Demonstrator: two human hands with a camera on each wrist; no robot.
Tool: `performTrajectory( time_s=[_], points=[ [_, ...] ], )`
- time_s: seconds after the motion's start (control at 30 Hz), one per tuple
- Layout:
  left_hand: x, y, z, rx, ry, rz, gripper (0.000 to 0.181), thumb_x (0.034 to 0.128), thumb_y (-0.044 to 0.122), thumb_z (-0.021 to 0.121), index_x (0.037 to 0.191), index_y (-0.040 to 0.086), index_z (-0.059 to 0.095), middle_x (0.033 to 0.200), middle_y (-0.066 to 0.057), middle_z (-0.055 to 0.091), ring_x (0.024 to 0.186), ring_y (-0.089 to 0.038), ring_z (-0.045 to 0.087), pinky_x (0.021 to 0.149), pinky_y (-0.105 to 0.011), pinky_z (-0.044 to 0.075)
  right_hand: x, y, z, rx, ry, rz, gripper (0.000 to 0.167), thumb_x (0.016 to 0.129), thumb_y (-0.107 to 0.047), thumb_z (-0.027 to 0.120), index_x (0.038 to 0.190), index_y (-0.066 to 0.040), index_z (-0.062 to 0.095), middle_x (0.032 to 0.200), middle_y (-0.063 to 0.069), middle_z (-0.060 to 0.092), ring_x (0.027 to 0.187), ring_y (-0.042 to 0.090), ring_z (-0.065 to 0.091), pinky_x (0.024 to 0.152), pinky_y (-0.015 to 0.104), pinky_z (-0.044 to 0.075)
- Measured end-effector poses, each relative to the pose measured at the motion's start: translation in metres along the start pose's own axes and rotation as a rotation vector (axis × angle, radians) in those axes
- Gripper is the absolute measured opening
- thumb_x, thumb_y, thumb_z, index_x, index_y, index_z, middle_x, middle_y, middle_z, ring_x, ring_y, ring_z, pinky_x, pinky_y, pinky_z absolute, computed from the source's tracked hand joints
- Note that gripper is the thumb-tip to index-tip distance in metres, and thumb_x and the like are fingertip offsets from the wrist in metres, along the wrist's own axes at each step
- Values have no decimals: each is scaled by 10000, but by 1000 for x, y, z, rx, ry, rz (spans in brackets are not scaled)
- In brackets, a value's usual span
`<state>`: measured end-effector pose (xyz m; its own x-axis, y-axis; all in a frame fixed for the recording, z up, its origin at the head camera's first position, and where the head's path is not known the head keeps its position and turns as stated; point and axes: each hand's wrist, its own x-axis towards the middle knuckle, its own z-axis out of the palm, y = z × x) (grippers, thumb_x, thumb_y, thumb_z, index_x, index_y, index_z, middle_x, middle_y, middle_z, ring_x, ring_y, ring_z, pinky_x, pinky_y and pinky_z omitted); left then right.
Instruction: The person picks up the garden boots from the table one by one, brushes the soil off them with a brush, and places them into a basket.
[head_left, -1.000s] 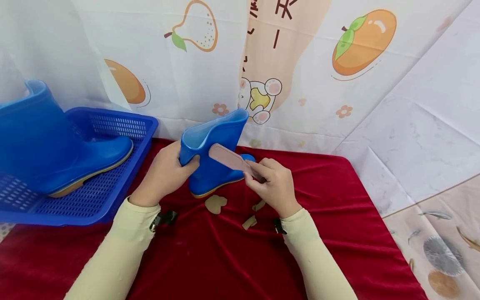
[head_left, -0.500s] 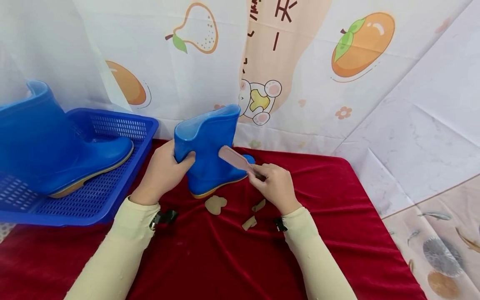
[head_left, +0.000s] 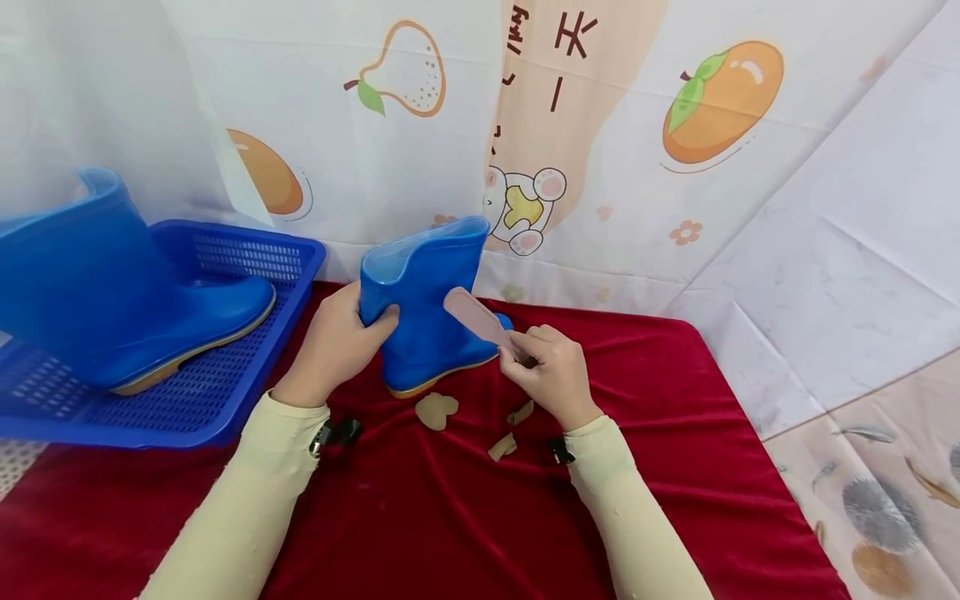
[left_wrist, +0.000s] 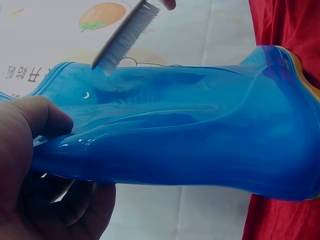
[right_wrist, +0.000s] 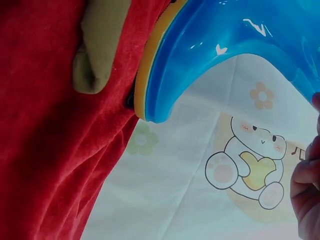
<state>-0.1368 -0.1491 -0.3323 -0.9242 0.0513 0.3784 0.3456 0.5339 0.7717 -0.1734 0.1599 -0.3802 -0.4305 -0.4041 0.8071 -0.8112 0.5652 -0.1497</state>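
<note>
A blue rubber boot (head_left: 423, 321) with a yellowish sole stands on the red cloth, slightly tilted. My left hand (head_left: 337, 343) grips its upper shaft, thumb on the near outer side and fingers on the far side. A pale pink brush (head_left: 476, 318) is held by its handle in my right hand (head_left: 551, 367). Its white bristles face the shaft in the left wrist view; whether they press on it I cannot tell. The right wrist view shows the boot's toe (right_wrist: 175, 60) and only part of the right hand (right_wrist: 306, 190).
At left, a second blue boot (head_left: 112, 283) rests in a blue plastic basket (head_left: 315, 254). Several beige scraps, including a rounded piece (head_left: 437, 411), lie on the red cloth (head_left: 420, 517) before the boot. A printed white curtain (head_left: 300, 75) hangs close behind.
The brush has moved right across the shaft, away from its upper opening. The boot swung a little left, then back right in my left hand. The head view has shifted slightly.
</note>
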Motion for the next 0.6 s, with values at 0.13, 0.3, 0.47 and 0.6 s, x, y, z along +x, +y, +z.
performTrajectory(
  time_s=[0.13,0.3,0.47,0.6],
  points=[
    [0,0,1,-6,-8,-2,392,990,193,655,1337,20,597,1321,-198,672,1191,-425,657,1020,-654,486,-1,1,-6,-15,6,0,158,872,-155,702,923,-75,829,666,-11,598,621,114,474,508,259,444],
    [0,-1,1,-8,-8,3,382,988,189,659,1327,22,602,1330,-199,668,1201,-430,651,1019,-658,483,-7,6,-17,-52,31,-9,151,887,-155,681,904,-75,808,629,-15,581,599,140,462,506,283,425],
    [1,-1,2,-2,4,10,381,982,187,665,1323,25,611,1331,-196,671,1197,-427,655,1012,-653,491,-22,12,-26,-137,27,9,152,886,-168,665,831,-93,785,639,-23,563,605,140,462,477,282,429],
    [1,0,2,-4,3,12,399,984,186,661,1344,25,602,1344,-196,664,1203,-432,652,1006,-656,492,-34,17,-33,-224,36,59,171,881,-163,660,749,-101,750,645,-18,550,608,150,455,450,293,420]
  ],
)
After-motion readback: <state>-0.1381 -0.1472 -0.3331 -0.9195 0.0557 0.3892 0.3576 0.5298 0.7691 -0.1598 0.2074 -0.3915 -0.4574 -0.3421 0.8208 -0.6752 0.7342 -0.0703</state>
